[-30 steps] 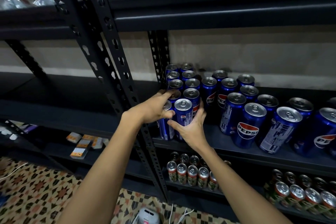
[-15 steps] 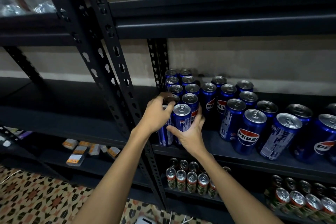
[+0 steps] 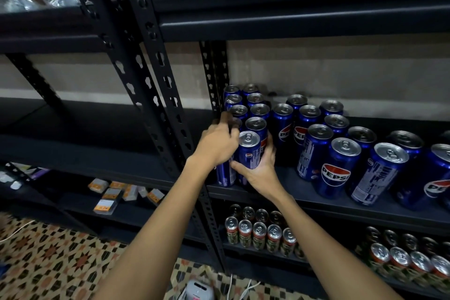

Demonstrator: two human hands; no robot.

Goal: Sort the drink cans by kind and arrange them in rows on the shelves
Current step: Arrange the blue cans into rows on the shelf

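Both hands at the front of two can rows.
Right hand (image 3: 258, 173) grips a slim blue Pepsi can (image 3: 248, 153); left hand (image 3: 215, 145) curls over its neighbouring blue can (image 3: 225, 174).

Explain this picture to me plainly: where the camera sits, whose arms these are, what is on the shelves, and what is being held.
There is no machine here. The picture comes from a camera worn on a person's head, looking forward and down, so the two bare arms reaching in are the wearer's own.

They stand before a dark metal rack. On the middle shelf stand many blue Pepsi cans, upright, with two neat rows at the left end. On the shelf below stand smaller cans with red and green labels. Small orange-and-white boxes lie on a low shelf to the left.

The right hand grips the front can of the right row. The left hand covers the top of the can beside it; its fingers are blurred, so the exact grip is unclear.
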